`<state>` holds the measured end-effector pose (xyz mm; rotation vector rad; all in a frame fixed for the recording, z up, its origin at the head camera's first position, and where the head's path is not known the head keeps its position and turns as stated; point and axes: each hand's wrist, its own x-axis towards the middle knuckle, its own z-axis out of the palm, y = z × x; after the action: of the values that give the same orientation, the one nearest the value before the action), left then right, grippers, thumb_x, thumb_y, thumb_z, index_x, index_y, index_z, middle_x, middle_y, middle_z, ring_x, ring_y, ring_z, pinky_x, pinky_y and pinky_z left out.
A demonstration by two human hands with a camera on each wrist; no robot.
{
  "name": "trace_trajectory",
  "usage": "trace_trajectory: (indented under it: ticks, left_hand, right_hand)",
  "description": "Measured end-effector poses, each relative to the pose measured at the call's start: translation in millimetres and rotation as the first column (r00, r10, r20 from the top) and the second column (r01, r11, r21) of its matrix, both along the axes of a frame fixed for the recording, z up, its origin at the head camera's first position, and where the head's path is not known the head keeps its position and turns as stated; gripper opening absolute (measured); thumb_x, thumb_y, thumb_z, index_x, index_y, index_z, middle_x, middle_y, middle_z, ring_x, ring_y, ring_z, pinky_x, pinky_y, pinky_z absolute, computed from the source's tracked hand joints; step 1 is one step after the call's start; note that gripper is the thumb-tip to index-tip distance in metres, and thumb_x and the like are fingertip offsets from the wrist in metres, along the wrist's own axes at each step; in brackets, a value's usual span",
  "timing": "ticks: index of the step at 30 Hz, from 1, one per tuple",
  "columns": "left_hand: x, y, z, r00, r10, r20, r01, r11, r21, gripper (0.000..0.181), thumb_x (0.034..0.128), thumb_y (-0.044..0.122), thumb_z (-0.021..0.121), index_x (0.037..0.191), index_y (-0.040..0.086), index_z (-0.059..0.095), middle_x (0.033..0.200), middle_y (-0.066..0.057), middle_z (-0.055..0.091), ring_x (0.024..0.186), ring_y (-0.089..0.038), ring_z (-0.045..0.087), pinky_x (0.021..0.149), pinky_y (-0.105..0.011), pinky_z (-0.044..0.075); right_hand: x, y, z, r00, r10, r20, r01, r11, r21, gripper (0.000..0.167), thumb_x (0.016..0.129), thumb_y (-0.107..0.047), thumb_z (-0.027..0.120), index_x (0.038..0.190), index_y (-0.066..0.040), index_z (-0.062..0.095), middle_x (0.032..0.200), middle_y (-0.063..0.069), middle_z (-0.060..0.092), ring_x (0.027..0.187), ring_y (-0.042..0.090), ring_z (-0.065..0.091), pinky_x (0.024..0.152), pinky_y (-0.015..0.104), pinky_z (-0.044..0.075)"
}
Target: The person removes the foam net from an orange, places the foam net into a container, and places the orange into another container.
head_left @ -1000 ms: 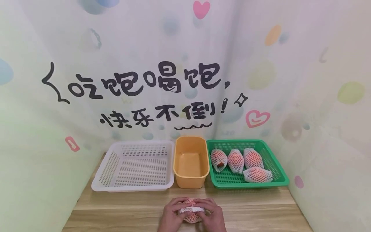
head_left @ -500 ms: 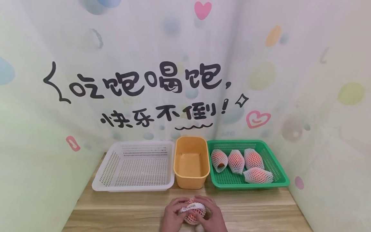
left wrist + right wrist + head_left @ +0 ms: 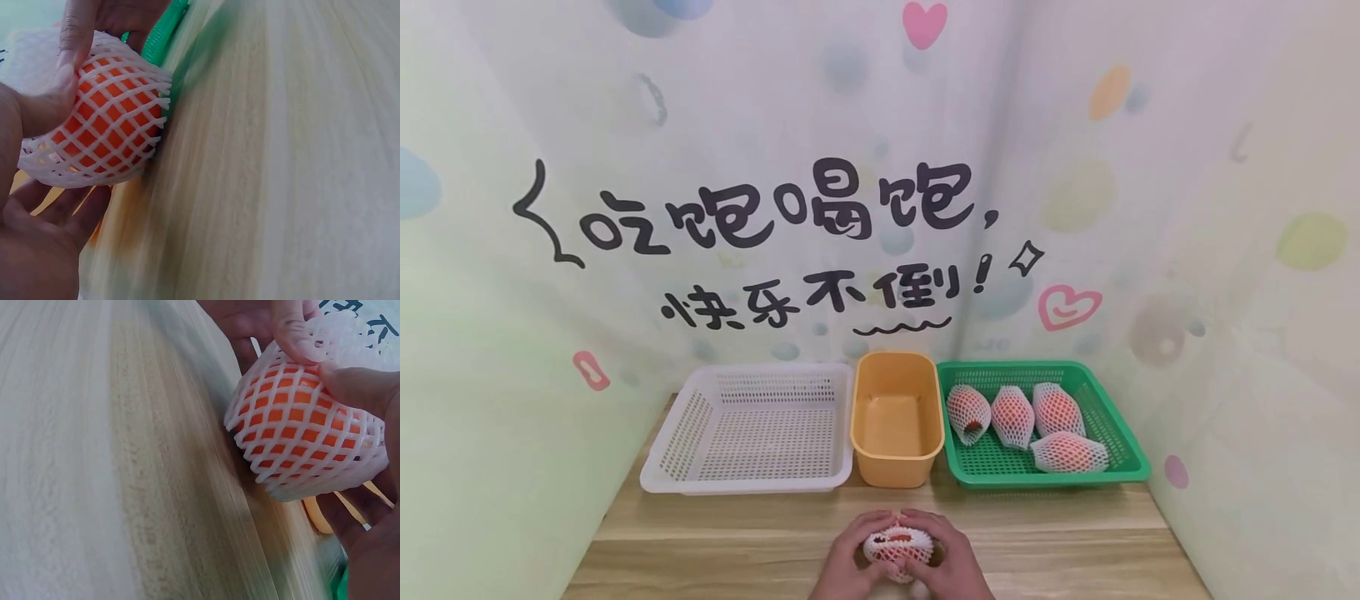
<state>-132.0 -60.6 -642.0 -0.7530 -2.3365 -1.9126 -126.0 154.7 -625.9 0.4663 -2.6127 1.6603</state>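
At the front of the table, both hands hold a round orange-red fruit (image 3: 901,550) in a white foam net (image 3: 294,415). My left hand (image 3: 852,557) grips its left side and my right hand (image 3: 953,557) its right. The two thumbs meet on the near face, as the left wrist view shows, where the fruit (image 3: 112,109) bulges through the mesh. Fingers wrap round the far side and are partly hidden. From above, the net's upper end stands open, with a bit of bare red surface and a dark spot inside.
Behind the hands stand a white perforated basket (image 3: 745,483) at left and a yellow bin (image 3: 895,475) in the middle. To the right, a green basket (image 3: 1045,481) holds several netted fruits (image 3: 1069,452). A printed curtain (image 3: 820,100) closes off the back and sides.
The white band of net bunched across the fruit has spread into an opening at the top. Both hands have shifted their fingers round the fruit. Baskets and bin stay put.
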Motion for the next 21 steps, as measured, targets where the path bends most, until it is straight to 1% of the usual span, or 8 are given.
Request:
trace_trajectory:
  ticks: [1,4,8,10,12,16,18,21]
  left_hand:
    - [0.0,0.5,-0.1,0.999,0.016,-0.033,-0.016,1.0,0.008,0.054,0.0855,0.021,0.081,0.135,0.008,0.065,0.139,-0.016,0.061,0.131,-0.018,0.059,0.111,-0.015,0.04]
    - [-0.4,2.9,-0.1,0.993,0.085,-0.083,-0.083,0.996,0.025,0.045,0.0844,0.021,0.081,0.126,0.008,0.072,0.13,-0.013,0.067,0.125,-0.022,0.064,0.109,-0.015,0.043]
    - [-1.5,5.5,1.6,0.984,0.177,-0.029,-0.176,0.984,0.025,0.028,0.0809,0.009,0.082,0.107,0.017,0.078,0.119,-0.003,0.071,0.116,-0.021,0.067,0.106,-0.017,0.045]
    - [-2.4,6.5,2.8,0.977,0.21,-0.019,-0.21,0.978,0.012,0.03,0.0777,0.0,0.08,0.099,0.021,0.078,0.115,0.0,0.072,0.113,-0.02,0.068,0.104,-0.019,0.047]
    - [-3.3,7.2,3.4,0.973,0.227,-0.033,-0.227,0.974,0.0,0.036,0.0748,-0.007,0.078,0.095,0.022,0.077,0.113,0.002,0.072,0.11,-0.019,0.069,0.102,-0.021,0.05]
    - [-3.7,8.2,3.6,0.968,0.245,-0.047,-0.245,0.97,-0.001,0.041,0.0721,-0.014,0.073,0.093,0.021,0.077,0.111,0.004,0.072,0.108,-0.016,0.069,0.099,-0.021,0.052]
    - [-3.4,8.8,3.6,0.964,0.26,-0.051,-0.26,0.966,-0.003,0.043,0.0717,-0.016,0.071,0.093,0.021,0.078,0.11,0.006,0.072,0.107,-0.013,0.068,0.098,-0.021,0.052]
    - [-3.4,10.5,4.7,0.956,0.285,-0.069,-0.286,0.958,0.002,0.047,0.0715,-0.019,0.068,0.094,0.021,0.077,0.107,0.007,0.072,0.105,-0.012,0.068,0.097,-0.022,0.054]
  right_hand:
    - [0.0,-1,0.6,1.0,-0.005,-0.008,0.005,1.0,-0.005,0.052,0.081,-0.038,0.085,0.13,-0.031,0.068,0.139,-0.006,0.065,0.13,0.015,0.059,0.107,0.024,0.046]
    - [0.0,-3,0.7,0.999,-0.029,-0.04,0.028,1.0,-0.014,0.046,0.081,-0.032,0.086,0.125,-0.029,0.072,0.134,-0.005,0.069,0.125,0.015,0.062,0.105,0.024,0.048]
    - [-0.3,-6,-0.2,0.994,-0.054,-0.094,0.052,0.998,-0.021,0.04,0.083,-0.032,0.084,0.121,-0.026,0.075,0.127,-0.004,0.073,0.115,0.011,0.065,0.098,0.024,0.052]
    - [-0.5,-7,0.2,0.992,-0.065,-0.107,0.062,0.998,-0.03,0.039,0.082,-0.034,0.084,0.12,-0.025,0.076,0.125,-0.005,0.074,0.11,0.009,0.065,0.096,0.024,0.053]
    - [-0.8,-8,0.9,0.99,-0.078,-0.114,0.074,0.996,-0.04,0.038,0.081,-0.033,0.085,0.118,-0.025,0.078,0.124,-0.006,0.075,0.108,0.008,0.064,0.095,0.023,0.053]
    - [-1.7,-9,1.9,0.977,-0.083,-0.196,0.079,0.996,-0.031,0.035,0.08,-0.023,0.086,0.115,-0.022,0.079,0.121,-0.002,0.076,0.105,0.009,0.066,0.091,0.022,0.054]
    - [-2.3,-10,2.1,0.965,-0.087,-0.246,0.082,0.996,-0.029,0.034,0.08,-0.017,0.086,0.114,-0.02,0.08,0.119,0.0,0.077,0.103,0.01,0.066,0.088,0.022,0.055]
    - [-3.0,-13,3.3,0.953,-0.112,-0.283,0.099,0.993,-0.057,0.033,0.079,-0.011,0.086,0.11,-0.018,0.081,0.113,-0.001,0.079,0.099,0.012,0.067,0.086,0.02,0.055]
